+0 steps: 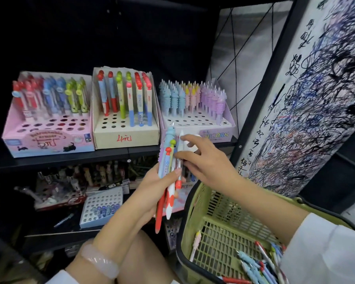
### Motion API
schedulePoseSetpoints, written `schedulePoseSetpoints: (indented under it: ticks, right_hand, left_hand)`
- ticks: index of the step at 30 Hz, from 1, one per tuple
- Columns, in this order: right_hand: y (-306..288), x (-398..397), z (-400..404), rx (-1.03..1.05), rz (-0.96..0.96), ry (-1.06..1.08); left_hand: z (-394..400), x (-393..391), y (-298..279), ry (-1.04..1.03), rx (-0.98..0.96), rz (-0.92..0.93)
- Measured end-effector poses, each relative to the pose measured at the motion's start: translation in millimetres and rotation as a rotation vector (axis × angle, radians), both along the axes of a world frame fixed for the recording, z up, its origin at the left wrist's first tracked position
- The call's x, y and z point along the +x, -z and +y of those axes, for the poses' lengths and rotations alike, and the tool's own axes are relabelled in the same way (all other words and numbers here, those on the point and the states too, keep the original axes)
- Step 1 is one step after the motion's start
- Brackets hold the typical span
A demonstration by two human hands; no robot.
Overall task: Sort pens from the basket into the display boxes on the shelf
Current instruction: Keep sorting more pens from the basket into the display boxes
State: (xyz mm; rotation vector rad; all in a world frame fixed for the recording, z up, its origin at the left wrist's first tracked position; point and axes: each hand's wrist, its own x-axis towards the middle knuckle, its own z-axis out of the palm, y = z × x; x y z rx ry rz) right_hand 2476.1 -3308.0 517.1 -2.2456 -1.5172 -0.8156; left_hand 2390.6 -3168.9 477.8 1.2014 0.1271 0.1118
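My left hand (pixel 152 193) grips a bunch of several pens (pixel 169 171) upright below the shelf edge. My right hand (pixel 205 160) reaches over from the right and pinches a white pen (pixel 180 143) at the top of that bunch. The green basket (pixel 195 206) sits at lower right, with several loose pens (pixel 260 265) on its floor. Three display boxes stand on the shelf: a pink box (pixel 47 138) at left, a beige box (pixel 125 136) in the middle, and a unicorn box (pixel 213 134) at right with pastel pens.
Below the black shelf board (pixel 70 160) lies a lower shelf with a blue holed tray (pixel 100 208) and cluttered stationery. A scribbled white board (pixel 316 99) leans at the right. My knee shows at the bottom centre.
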Motion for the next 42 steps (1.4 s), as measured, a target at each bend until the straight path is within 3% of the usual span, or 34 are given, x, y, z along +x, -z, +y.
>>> schedulePoseSetpoints:
  ticks: [4,6,7,9,11,12,16,19,24,26,29,38,42]
  right_hand:
    - [-8.0,0.0,13.2,-0.009,-0.215,-0.076]
    - [-10.8,2.7,17.3,0.048,-0.147,-0.064]
    - [-12.0,2.0,20.8,0.113,0.002,-0.044]
    - [-14.7,-3.1,31.5,0.299,0.491,0.007]
    - [-16.5,-12.4,48.4,0.469,0.984,-0.039]
    - [-16.5,-16.5,56.5,0.523,1.134,-0.081]
    - [-18.3,-29.0,80.4,0.496,1.317,-0.207]
    - [-21.8,-32.3,98.2,0.451,1.357,-0.255]
    - [-35.5,-30.6,126.6,0.622,1.370,-0.189]
    - [-42.9,-29.9,138.8,0.602,1.338,-0.194]
    - [-55.6,-30.4,160.3,0.508,1.248,-0.207]
    - [-118.0,0.1,244.8,0.509,0.789,-0.191]
    - [-114.1,-2.6,286.9,0.431,0.720,-0.147]
  left_hand:
    - [9.4,-5.1,-1.8,0.006,-0.034,-0.014]
    - [18.0,-9.2,-3.5,-0.061,-0.053,-0.032]
    - [24.0,-10.8,-4.1,-0.122,-0.046,-0.029]
    - [36.5,-13.3,-4.2,-0.247,0.012,-0.017]
    - [46.6,-14.8,-4.9,-0.321,0.048,-0.028]
    - [50.2,-15.6,-5.6,-0.336,0.043,-0.033]
    - [60.7,-23.9,-7.4,-0.337,0.101,-0.026]
    - [72.0,-33.1,-6.3,-0.392,0.090,-0.044]
    - [96.6,-45.6,-8.8,-0.462,0.086,-0.061]
    - [106.3,-51.3,-9.4,-0.459,0.090,-0.062]
    - [122.7,-59.4,-11.7,-0.495,0.089,-0.073]
    - [177.4,-77.1,-25.8,-0.650,0.146,-0.085]
    - [197.5,-81.6,-28.1,-0.702,0.117,-0.080]
